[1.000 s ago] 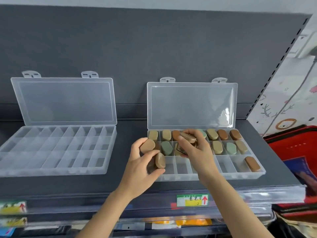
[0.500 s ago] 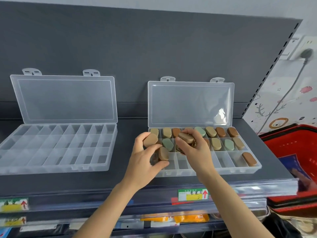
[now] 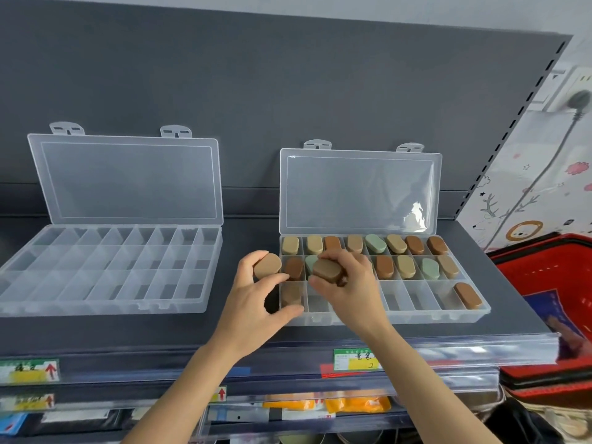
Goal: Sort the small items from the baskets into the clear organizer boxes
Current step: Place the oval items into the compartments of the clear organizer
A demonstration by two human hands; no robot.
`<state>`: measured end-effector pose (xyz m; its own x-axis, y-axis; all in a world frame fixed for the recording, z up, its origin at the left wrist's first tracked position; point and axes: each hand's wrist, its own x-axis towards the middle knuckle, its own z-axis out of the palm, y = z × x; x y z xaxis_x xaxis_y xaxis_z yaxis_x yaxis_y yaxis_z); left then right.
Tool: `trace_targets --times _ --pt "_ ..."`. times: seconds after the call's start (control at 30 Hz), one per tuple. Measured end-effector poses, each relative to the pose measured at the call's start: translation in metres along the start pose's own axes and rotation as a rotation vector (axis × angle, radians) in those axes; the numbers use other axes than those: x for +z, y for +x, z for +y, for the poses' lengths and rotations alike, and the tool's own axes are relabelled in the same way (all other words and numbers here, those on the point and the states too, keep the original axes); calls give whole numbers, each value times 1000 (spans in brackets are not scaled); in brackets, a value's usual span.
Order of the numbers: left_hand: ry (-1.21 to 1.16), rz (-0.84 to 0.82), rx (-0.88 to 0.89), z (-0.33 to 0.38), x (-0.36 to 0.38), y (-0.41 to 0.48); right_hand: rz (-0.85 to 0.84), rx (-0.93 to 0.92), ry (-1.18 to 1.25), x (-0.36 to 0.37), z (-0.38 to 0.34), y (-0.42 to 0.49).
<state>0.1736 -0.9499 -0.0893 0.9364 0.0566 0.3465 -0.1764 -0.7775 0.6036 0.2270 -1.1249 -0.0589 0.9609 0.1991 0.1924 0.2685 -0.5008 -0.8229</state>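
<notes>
Two clear organizer boxes stand open on a dark shelf. The right box holds several tan, brown and green oblong pieces in its back and middle rows. My left hand pinches a tan piece at the box's left edge; a brown piece lies in the front-left compartment by its thumb. My right hand grips a brown piece over the middle row, and something dark shows under its fingers. The left box has nothing in its compartments.
A red basket sits at the right end of the shelf. The shelf's front edge carries price labels, with lower shelves and orange packets beneath. A dark back panel rises behind both open lids.
A brown piece that my left hand held now lies in the right box's front-left compartment. My right hand has turned its brown piece a little lower over the middle row.
</notes>
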Motion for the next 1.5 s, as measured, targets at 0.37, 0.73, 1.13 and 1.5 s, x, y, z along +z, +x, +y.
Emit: trace_targets --times 0.37,0.73,1.13,1.5 --pt "-114 191 -23 9 -15 9 94 -45 -388 5 2 -13" --pt "-101 -159 64 49 -1 23 245 42 -461 -14 20 -16" --pt "167 -324 55 45 8 34 180 261 -400 -21 18 -19" --pt "186 -296 50 37 3 28 133 209 -670 -12 17 -19"
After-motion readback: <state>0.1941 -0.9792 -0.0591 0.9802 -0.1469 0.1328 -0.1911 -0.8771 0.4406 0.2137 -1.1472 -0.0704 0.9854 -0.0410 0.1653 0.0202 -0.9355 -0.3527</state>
